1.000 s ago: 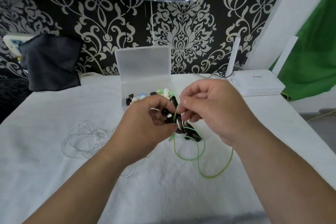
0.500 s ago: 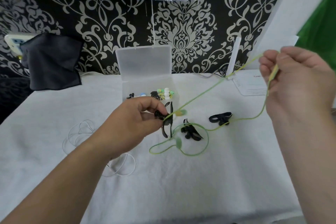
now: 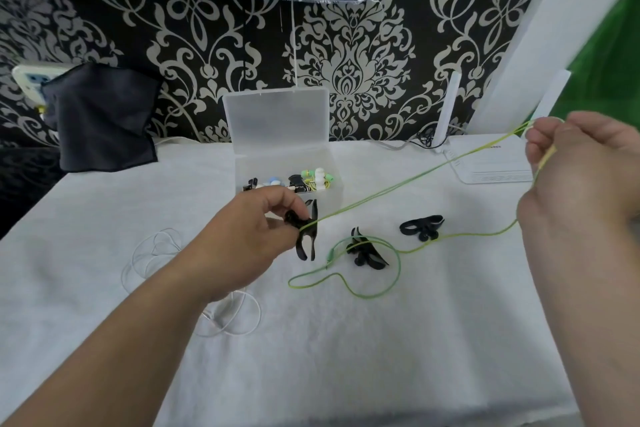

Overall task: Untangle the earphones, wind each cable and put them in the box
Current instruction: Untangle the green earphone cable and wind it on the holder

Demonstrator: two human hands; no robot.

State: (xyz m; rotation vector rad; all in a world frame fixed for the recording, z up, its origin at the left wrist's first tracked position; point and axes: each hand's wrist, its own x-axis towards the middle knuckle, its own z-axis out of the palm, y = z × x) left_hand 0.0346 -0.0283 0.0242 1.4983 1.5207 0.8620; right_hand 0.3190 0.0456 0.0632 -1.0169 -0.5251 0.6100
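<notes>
My left hand (image 3: 254,236) pinches a black ear hook piece (image 3: 306,236) just in front of the clear plastic box (image 3: 336,198). From that pinch a green earphone cable (image 3: 408,182) runs taut up to my right hand (image 3: 581,184), which grips it at the right edge. The cable's slack drops from that hand and loops on the white cloth around a second black ear hook (image 3: 365,251). A third black piece (image 3: 420,227) lies further right. A white earphone cable (image 3: 152,253) lies coiled at the left, partly under my left forearm.
The box, lid (image 3: 277,120) standing open, holds several small earbuds. A white router (image 3: 491,163) sits at the back right, a dark cloth (image 3: 104,121) hangs at the back left. Patterned wallpaper backs the cloth-covered table (image 3: 346,357).
One second ago both hands worked together on the tangle. My right hand has since pulled the green cable out to the right and up, leaving two black pieces on the cloth. Left hand barely moved.
</notes>
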